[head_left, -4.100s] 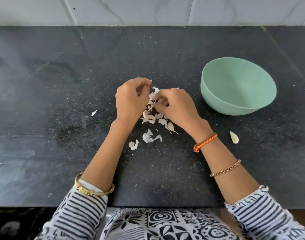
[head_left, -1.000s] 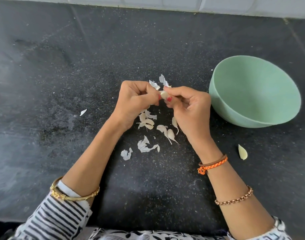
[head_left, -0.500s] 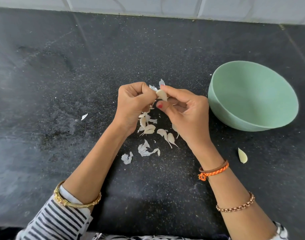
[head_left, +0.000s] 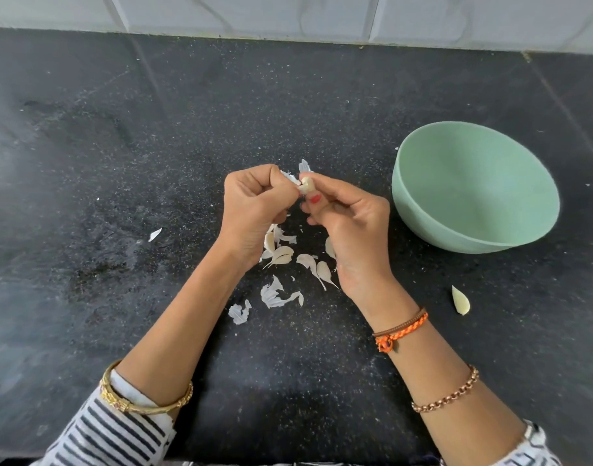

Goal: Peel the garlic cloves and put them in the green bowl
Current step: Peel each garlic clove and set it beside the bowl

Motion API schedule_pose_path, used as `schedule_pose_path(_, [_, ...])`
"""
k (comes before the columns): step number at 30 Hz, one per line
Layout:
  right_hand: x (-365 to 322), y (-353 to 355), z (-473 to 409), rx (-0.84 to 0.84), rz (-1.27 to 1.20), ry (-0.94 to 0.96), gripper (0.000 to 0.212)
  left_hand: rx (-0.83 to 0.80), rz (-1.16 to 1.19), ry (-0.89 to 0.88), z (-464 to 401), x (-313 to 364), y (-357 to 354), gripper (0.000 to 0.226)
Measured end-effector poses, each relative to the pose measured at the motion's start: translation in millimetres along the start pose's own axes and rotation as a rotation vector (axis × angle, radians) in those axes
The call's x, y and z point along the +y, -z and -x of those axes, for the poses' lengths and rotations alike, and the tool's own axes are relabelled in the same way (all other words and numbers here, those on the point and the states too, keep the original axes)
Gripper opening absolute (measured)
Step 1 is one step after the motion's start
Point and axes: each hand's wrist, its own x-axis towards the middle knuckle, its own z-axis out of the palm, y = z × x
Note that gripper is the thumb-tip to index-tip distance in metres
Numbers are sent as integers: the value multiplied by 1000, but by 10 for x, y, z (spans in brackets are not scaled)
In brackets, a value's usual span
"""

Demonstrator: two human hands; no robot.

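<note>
Black speckled stone countertop (head_left: 154,297) stretches under my arms as I work a garlic clove (head_left: 307,186) held above it, near the centre of the scene. My right hand (head_left: 352,227) pinches the clove between thumb and forefinger, the thumbnail painted red, the other fingers loosely curled. My left hand (head_left: 254,210) is curled tight, its fingertips nipping a strip of papery skin (head_left: 290,178) at the clove's left end. The green bowl (head_left: 475,186) sits on the counter to the right of my hands, just beside the right one and slightly farther back; nothing shows inside it. Scattered beneath and just nearer than my hands lie unpeeled cloves (head_left: 281,255) and white peel scraps (head_left: 275,294). One lone clove (head_left: 460,301) rests apart at the right, nearer than the bowl. A small flake of skin (head_left: 155,234) lies off to the left. An orange braided band (head_left: 401,331) and a chain bracelet (head_left: 446,395) circle my right forearm; a gold bangle (head_left: 143,403) sits at my striped left sleeve (head_left: 110,438). Pale tiles (head_left: 288,15) line the far edge.
</note>
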Motion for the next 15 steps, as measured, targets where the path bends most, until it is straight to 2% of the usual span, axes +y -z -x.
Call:
schedule_pose_path(4, [0,18,2,47,-9,23,24,134,-18,24,-47,4,91,23])
schedule_pose_path(8, [9,16,14,-8,119,43,24,53,-112,-14,-10,-1,57,12])
schedule_pose_path(12, [2,25,8,6,149,74,27,-3,-179,-149,-2,-54,90,35])
schedule_pose_path(15, [-3,46,-6,20,167,102,25,-17,-217,-215,-5,-42,110,25])
